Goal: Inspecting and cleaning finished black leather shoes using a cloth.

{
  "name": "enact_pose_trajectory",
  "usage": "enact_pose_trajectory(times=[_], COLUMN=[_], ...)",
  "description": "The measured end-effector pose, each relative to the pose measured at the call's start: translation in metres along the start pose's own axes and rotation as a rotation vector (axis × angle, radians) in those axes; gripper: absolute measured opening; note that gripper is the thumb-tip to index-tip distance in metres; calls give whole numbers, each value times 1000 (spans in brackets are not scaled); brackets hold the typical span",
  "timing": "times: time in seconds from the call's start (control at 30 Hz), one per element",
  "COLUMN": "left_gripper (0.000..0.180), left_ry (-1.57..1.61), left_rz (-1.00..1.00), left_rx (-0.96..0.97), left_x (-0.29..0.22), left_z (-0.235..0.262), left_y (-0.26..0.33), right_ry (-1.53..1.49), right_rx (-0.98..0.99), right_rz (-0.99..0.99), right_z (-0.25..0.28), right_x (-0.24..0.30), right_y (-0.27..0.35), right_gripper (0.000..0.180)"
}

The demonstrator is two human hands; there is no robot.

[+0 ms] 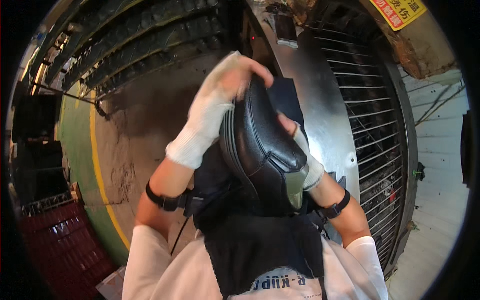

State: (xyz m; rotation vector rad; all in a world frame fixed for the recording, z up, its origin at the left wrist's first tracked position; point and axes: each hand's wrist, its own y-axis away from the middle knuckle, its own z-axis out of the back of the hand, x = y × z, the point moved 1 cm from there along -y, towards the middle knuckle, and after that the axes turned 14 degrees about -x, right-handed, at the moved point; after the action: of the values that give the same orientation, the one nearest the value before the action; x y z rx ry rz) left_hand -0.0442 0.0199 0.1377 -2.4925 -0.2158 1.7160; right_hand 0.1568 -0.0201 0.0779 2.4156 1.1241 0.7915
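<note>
A black leather shoe (260, 135) is held up in front of my chest, its toe pointing away and its sole edge facing left. A smooth grey-green patch (295, 187) shows at its near end. My left hand (232, 80), in a white knit glove with bare fingers, curls over the toe end; motion blurs it slightly. On the shoe's right side, my right hand (300, 137) grips it in a similar glove, with most of its fingers hidden behind the shoe. Both forearms wear black straps with a small dark box.
Close on the right runs a metal ledge (327, 145) beside a dark rack of metal bars (372, 105). A small dark packet (285, 30) lies at the ledge's far end. Shelves of dark items (150, 37) stand far left, with dark red crates (65, 245) at lower left.
</note>
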Motion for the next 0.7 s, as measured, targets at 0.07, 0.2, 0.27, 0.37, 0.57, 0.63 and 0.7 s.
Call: enact_pose_trajectory(times=[0.07, 0.2, 0.27, 0.37, 0.57, 0.63, 0.7], left_gripper=[34, 30, 51, 61, 69, 78, 79], left_ry=[-116, -201, -239, -477, -694, 136, -93], left_rz=[37, 83, 42, -309, -436, 24, -50], left_rx=[60, -166, -280, -414, -231, -207, -64], left_x=[5, 10, 18, 49, 45, 44, 43], left_z=[-4, -10, -20, -30, -17, -18, -1], left_y=[1, 29, 54, 92, 32, 14, 30], right_ry=[-3, 55, 416, 462, 389, 314, 221], right_rx=[75, -107, -185, -280, -431, -364, -317], right_rz=[-49, -44, 177, 236, 384, 356, 379], right_z=[6, 25, 38, 30, -5, -19, -44], right_x=[-4, -19, -17, -25, 3, 22, 31], right_y=[1, 56, 73, 68, 45, 35, 36], right_gripper=[59, 74, 88, 88, 78, 56, 46])
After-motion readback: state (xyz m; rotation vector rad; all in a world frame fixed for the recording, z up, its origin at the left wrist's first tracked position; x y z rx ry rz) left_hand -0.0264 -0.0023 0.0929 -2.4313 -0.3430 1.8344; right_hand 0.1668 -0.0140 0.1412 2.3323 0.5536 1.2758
